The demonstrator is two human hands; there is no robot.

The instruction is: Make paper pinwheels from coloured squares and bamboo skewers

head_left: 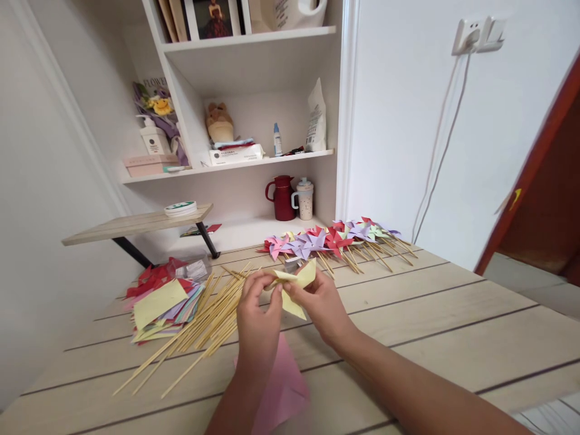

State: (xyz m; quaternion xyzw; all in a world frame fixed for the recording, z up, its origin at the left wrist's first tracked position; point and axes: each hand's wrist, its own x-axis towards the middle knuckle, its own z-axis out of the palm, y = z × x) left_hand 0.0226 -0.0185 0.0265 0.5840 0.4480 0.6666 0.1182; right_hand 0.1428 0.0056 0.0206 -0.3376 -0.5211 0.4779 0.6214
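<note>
Between both hands, above the table, is a yellow paper pinwheel [304,277] with its blades partly folded. My left hand [260,308] pinches it near the centre with thumb and fingers. On the other side my right hand [319,299] grips a blade, its thumb close to the left one. The pinwheel's centre is mostly covered by fingertips. Below the hands lies a pink paper sheet [283,386], partly behind my left wrist. Left of my left hand spread several thin wooden sticks [206,320].
Coloured paper squares [158,305] are piled at the left, beside a clear plastic box [196,270]. Finished pinwheels [312,241] on sticks lie along the table's back. A small raised stand [136,225] holds a white round roll [180,209]. A red jug [284,199] stands under the shelves.
</note>
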